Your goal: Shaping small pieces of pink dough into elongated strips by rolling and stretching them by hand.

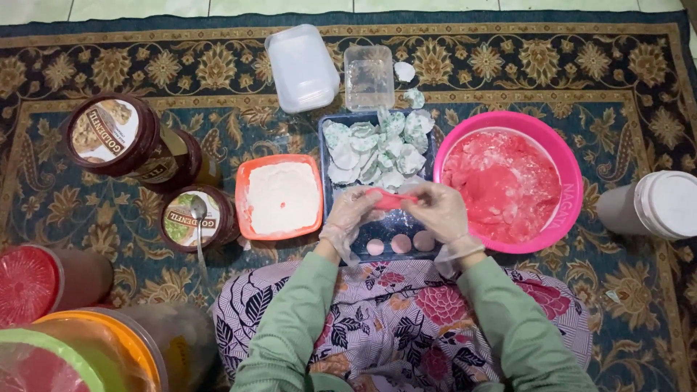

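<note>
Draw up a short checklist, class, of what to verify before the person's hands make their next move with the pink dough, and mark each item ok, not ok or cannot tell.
1. Both hands gloved: left hand and right hand wear clear gloves: ok.
2. Pink dough piece held between both hands: ok.
3. Blue tray has free space beside the three pink rounds: ok.
4. Orange tray of white flour lies uncovered beside the left hand: ok.
5. Pink bowl holds more pink dough: ok.
6. Dough thickness: cannot tell.
</note>
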